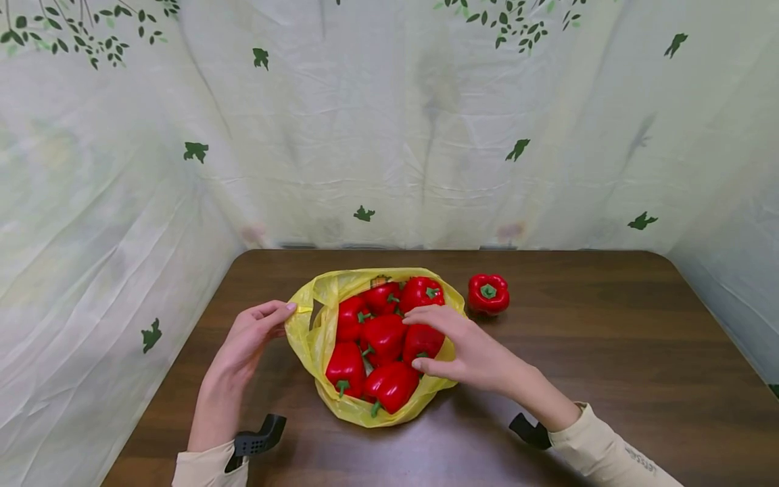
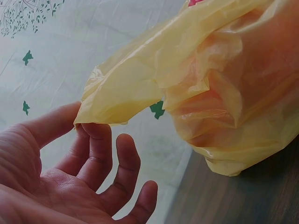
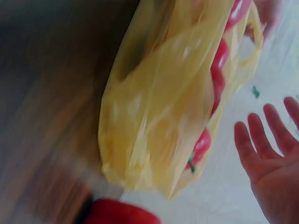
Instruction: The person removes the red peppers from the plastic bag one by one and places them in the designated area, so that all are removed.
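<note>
A yellow plastic bag point(image 1: 389, 418) stands open on the table, filled with several red bell peppers point(image 1: 385, 337) with green stems. My left hand point(image 1: 252, 338) pinches the bag's handle between thumb and fingertips at its left side; in the left wrist view the handle point(image 2: 124, 91) is drawn taut, the other fingers loosely bent. Over the right part of the bag's mouth hovers my right hand point(image 1: 465, 348), fingers spread and relaxed, holding nothing. The right wrist view shows that hand point(image 3: 275, 168) with its palm beside the bag point(image 3: 154, 112).
One more red bell pepper point(image 1: 477, 302) sits on the brown wooden table point(image 1: 578, 352), just right of the bag. A pale curtain point(image 1: 389, 135) with green leaf and bird prints hangs behind the table and along both sides.
</note>
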Action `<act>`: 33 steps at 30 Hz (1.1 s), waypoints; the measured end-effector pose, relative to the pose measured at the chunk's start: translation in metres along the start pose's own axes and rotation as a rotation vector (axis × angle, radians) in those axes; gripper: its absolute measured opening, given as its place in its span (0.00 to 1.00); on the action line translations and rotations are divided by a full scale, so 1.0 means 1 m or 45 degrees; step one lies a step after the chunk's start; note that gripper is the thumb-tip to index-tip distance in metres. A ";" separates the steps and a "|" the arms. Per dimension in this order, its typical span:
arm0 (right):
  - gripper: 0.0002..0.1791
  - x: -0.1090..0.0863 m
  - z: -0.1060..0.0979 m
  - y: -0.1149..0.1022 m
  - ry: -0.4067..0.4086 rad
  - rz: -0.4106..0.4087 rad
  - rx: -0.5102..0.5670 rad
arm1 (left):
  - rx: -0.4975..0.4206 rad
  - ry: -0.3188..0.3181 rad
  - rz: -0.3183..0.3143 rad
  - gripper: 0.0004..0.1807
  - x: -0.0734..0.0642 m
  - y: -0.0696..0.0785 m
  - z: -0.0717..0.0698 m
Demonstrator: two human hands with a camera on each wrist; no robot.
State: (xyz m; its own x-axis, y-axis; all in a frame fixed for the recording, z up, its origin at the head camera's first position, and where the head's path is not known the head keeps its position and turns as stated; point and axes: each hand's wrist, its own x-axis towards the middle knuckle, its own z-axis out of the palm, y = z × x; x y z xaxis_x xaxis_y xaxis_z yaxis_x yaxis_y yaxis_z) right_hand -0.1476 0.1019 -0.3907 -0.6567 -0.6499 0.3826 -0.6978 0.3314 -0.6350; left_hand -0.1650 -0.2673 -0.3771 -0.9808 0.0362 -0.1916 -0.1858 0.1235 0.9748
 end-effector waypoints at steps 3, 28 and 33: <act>0.29 0.002 0.010 -0.005 -0.095 -0.011 0.021 | -0.004 -0.006 0.006 0.12 0.001 0.000 0.000; 0.32 0.010 0.049 -0.015 -0.421 0.066 -0.213 | 0.003 -0.002 -0.022 0.12 0.003 -0.002 -0.001; 0.34 0.009 0.054 -0.013 -0.422 0.053 -0.283 | 0.002 0.000 -0.028 0.12 0.003 -0.003 -0.001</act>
State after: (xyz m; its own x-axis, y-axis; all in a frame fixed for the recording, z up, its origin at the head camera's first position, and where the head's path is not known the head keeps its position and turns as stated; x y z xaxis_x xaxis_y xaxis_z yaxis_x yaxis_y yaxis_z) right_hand -0.1291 0.0551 -0.4154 -0.5832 -0.8063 0.0989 -0.7414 0.4785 -0.4705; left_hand -0.1676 -0.2689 -0.3807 -0.9765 0.0338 -0.2131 -0.2073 0.1261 0.9701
